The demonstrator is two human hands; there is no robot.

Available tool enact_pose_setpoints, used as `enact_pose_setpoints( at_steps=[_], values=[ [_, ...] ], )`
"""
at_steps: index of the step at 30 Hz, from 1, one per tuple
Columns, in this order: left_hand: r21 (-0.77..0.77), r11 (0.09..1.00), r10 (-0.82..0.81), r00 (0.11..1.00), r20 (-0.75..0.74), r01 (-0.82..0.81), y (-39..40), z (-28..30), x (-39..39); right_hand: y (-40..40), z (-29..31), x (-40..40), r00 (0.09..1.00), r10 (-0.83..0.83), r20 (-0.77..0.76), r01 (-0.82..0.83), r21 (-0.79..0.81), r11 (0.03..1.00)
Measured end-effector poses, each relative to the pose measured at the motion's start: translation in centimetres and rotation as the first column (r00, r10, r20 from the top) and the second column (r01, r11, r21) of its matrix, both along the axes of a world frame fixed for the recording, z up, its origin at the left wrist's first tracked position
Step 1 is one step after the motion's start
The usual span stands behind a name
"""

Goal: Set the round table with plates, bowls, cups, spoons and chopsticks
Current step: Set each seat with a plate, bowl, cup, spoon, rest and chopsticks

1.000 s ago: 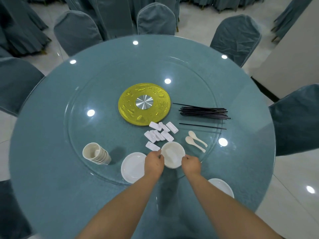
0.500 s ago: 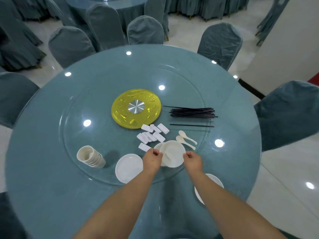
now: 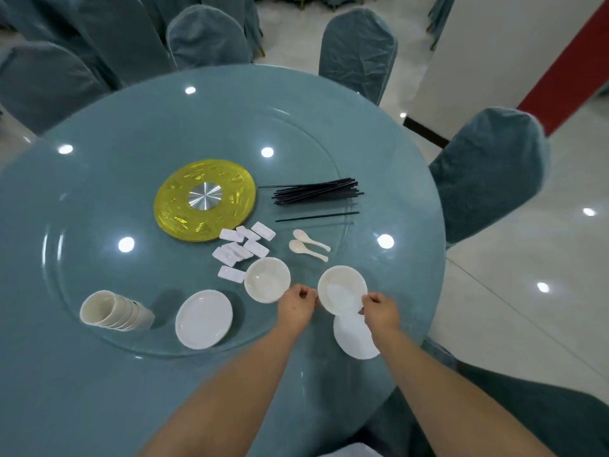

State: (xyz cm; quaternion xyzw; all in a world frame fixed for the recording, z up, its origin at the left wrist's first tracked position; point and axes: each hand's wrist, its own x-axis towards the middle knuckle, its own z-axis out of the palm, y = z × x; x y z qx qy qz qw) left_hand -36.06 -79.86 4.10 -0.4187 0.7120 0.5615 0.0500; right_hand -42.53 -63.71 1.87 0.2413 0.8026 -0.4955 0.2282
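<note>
A: Where is the bowl being set out?

B: That small white bowl (image 3: pixel 342 289) is held at its near rim, over the far edge of a white plate (image 3: pixel 356 338) lying on the tabletop (image 3: pixel 99 390) close to the person. The right hand (image 3: pixel 379 308) has its grip closed round the rim at the near right, fingers curled. The left hand (image 3: pixel 296 305) is at the left rim with fingers curled; whether it truly pinches the bowl I cannot tell.

A: How will it handle?

B: I judge it light, rigid and glossy, so likely slippery, and it could chip if dropped. The rim is the sensible place to hold, thumb inside, fingers under.

A: And the rest?

B: A second bowl (image 3: pixel 267 279) sits just left on the glass turntable (image 3: pixel 82 199), with another plate (image 3: pixel 204 318), stacked cups (image 3: pixel 112 311), two spoons (image 3: pixel 309 245) and black chopsticks (image 3: pixel 316 192).
</note>
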Motion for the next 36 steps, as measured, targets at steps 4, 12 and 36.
enact_pose_setpoints(
  at_steps=[4,12,36],
  values=[
    [-0.005,0.992,-0.128,0.986,0.103,0.129,2.3,-1.9,0.1,3.0,-1.9,1.2,0.999,-0.020,0.048,0.017,0.066,0.998],
    [0.086,0.987,-0.145,0.976,0.160,0.133,4.8,-4.9,1.5,5.8,-5.4,3.6,0.987,-0.044,0.154,0.024,0.132,0.991],
    [0.007,0.991,-0.133,0.973,0.190,0.134,3.3,-2.3,3.3,4.9,-2.6,4.0,1.000,-0.016,-0.015,0.020,0.310,0.951]
  ],
)
